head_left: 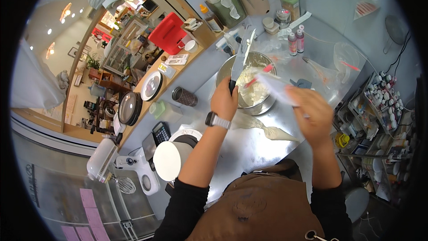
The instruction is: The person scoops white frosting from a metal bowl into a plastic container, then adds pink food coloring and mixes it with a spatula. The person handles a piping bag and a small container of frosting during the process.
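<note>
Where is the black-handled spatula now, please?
In the head view, the left hand holds the spatula across the left side of the metal bowl.

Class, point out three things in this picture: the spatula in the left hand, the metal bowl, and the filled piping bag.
Spatula (pixel 241 59): head view, on its long blade.
Metal bowl (pixel 260 109): head view, on its outer wall.
Piping bag (pixel 275 133): head view, on its filled part.
</note>
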Demonstrator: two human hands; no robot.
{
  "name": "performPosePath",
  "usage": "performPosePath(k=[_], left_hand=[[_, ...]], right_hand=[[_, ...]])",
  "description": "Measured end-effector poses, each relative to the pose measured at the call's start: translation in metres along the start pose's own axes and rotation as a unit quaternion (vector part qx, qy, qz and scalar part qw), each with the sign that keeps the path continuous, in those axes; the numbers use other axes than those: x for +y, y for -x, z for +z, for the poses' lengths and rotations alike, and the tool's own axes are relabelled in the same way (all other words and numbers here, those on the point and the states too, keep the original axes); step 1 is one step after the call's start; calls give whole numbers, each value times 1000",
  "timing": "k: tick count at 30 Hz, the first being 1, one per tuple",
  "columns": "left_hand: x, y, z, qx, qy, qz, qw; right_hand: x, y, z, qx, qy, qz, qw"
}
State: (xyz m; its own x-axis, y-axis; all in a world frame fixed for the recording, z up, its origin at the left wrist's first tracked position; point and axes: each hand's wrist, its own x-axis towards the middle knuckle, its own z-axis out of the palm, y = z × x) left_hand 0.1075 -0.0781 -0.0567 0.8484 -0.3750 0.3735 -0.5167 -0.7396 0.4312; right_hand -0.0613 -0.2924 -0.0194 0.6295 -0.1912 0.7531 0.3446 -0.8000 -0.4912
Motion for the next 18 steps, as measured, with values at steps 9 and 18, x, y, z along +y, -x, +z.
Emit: performPosePath(k=[9,18], left_hand=[[19,43,-56,111,1,61,992],[14,59,-65,81,106,-32,990]], right_hand=[[-15,-65,75,46,88,-92,991],[18,-112,64,110,-442,166,875]])
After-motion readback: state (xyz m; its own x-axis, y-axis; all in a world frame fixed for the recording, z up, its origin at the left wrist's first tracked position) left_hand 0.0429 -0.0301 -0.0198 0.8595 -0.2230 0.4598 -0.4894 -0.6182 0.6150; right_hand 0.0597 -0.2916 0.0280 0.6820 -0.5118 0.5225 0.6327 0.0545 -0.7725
